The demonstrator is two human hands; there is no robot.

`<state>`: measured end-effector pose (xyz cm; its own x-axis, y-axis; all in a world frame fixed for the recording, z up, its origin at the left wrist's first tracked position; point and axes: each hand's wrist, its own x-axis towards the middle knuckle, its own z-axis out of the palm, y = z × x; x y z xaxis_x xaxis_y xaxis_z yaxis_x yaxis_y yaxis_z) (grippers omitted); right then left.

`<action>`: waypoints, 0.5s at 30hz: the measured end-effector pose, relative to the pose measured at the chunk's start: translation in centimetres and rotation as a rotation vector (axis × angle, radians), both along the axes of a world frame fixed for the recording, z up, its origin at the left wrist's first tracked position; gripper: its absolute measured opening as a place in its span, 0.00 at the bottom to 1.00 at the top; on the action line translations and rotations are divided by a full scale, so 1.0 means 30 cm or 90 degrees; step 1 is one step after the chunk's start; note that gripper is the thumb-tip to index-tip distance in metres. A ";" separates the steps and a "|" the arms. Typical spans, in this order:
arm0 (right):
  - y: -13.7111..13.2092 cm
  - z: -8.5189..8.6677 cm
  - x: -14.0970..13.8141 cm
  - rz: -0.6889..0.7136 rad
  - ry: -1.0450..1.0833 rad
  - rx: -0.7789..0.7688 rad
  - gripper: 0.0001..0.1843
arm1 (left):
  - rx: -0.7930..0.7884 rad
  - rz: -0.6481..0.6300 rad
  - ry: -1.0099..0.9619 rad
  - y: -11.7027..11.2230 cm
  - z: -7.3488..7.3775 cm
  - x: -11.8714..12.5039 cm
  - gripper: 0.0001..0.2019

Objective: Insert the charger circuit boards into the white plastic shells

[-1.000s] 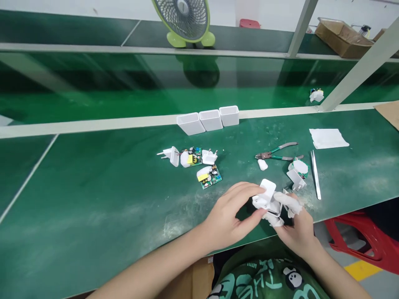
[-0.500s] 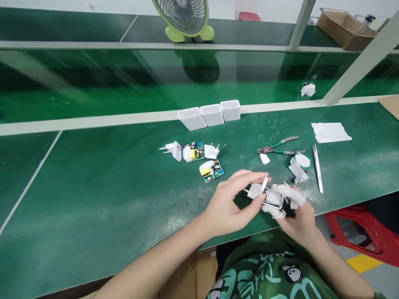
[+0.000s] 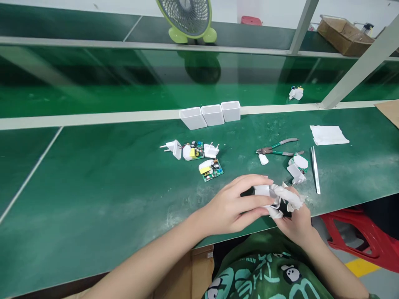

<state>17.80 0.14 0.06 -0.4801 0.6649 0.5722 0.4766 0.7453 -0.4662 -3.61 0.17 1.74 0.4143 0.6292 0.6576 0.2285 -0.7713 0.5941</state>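
My left hand (image 3: 240, 205) is closed round the left end of a white plastic charger casing (image 3: 262, 190), fingers along its sides. My right hand (image 3: 296, 222) grips the other end through crumpled white tissue (image 3: 288, 196). The fingers and tissue cover much of the casing, and its plug pins are out of sight. Just beyond the right hand lie a plug piece (image 3: 296, 174) and a round-topped white part with a green circuit board (image 3: 299, 162). Tweezers (image 3: 315, 170) rest to their right, and cutting pliers (image 3: 277, 148) lie behind with a small white lump (image 3: 263, 159).
Three white open casings (image 3: 212, 115) stand along the back rail. Circuit boards (image 3: 211, 169) and white plug pieces (image 3: 173, 148) lie left of centre. A folded white tissue (image 3: 329, 135) is at the right. A green fan (image 3: 188, 20) stands on the upper shelf, and a red stool (image 3: 355, 236) beside the bench.
My left fingers have moved from pinching the white plug piece at the casing's end to wrapping over the casing. The plug pin no longer shows. My right hand keeps its tissue-covered grip.
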 end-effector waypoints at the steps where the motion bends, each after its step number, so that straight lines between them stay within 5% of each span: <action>1: 0.000 -0.004 0.001 -0.001 0.002 0.007 0.17 | 0.010 0.002 -0.002 0.000 -0.007 0.006 0.09; 4: -0.006 -0.016 0.006 -0.005 0.000 0.025 0.19 | 0.025 0.012 -0.032 -0.001 -0.015 0.022 0.11; 10: -0.009 -0.012 0.033 0.043 -0.074 -0.004 0.15 | -0.099 0.009 -0.117 -0.006 -0.007 0.039 0.26; 15: 0.010 0.028 0.064 0.086 -0.118 0.027 0.16 | -0.115 0.031 -0.133 -0.012 -0.025 0.045 0.30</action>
<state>19.73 0.43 0.91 -0.6628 0.5644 0.4921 0.4455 0.8255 -0.3466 -2.25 -0.19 0.99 0.2476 0.7600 0.6010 0.1203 -0.6396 0.7593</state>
